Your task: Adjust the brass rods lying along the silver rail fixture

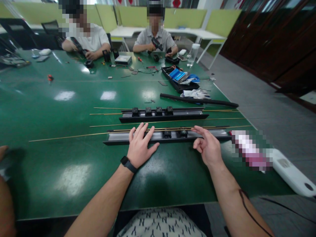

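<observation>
My left hand (140, 144) lies with fingers spread across the nearer long black rail (177, 140), which has a silvery inner face. Its fingertips rest at the thin brass-coloured rods (71, 137) that run along this rail. To the right, my right hand (209, 148) has its index and middle fingers stretched out to the same rods, while the lower fingers curl loosely; I see nothing gripped in it. Between my hands, small black blocks (167, 133) sit in the rail. Behind it lies a second black rail (163, 118) with several similar blocks (148, 111).
Beyond the rails are a black tube (197, 99), white gloves (196, 94) and a black tray (170, 79) holding blue items. A white device (291, 172) lies at the right edge. Across the green table (81, 98), two people work, one holding a power drill (156, 43).
</observation>
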`<state>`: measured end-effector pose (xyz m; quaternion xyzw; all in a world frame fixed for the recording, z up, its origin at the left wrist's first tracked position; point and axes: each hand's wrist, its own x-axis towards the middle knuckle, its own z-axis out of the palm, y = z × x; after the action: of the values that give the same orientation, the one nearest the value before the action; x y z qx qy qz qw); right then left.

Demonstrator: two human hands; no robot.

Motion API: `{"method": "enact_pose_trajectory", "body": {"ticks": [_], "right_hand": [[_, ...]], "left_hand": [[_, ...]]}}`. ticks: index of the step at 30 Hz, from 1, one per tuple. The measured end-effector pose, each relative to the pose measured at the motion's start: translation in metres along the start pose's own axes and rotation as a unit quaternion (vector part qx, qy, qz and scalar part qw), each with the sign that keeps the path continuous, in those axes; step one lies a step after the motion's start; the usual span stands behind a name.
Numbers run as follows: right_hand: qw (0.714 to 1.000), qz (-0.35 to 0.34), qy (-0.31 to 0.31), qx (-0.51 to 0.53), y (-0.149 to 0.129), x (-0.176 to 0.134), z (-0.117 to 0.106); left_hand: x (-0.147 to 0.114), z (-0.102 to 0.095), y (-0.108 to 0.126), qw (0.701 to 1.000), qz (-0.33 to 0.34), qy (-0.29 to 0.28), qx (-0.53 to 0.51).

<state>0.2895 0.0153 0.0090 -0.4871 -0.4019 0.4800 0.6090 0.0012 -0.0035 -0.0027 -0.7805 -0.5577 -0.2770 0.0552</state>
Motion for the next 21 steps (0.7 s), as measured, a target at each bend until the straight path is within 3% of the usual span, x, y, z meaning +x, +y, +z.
{"method": "enact_pose_trajectory", "body": {"ticks": [7, 15, 21], "right_hand": [[0.999, -0.016, 0.041, 0.005, 0.0012, 0.0039, -0.0032], [1.0, -0.004, -0.007, -0.014, -0.0001, -0.0005, 0.0002], [0.999, -0.017, 0.037, -0.002, 0.0001, 0.003, -0.0022]], "left_hand": [[-0.0001, 0.0005, -0.0005, 1.0, 0.0, 0.003, 0.0], [0.0002, -0.0001, 0.0002, 1.0, -0.001, 0.006, -0.01], [0.0, 0.0002, -0.0002, 1.0, -0.001, 0.006, -0.008]]}}
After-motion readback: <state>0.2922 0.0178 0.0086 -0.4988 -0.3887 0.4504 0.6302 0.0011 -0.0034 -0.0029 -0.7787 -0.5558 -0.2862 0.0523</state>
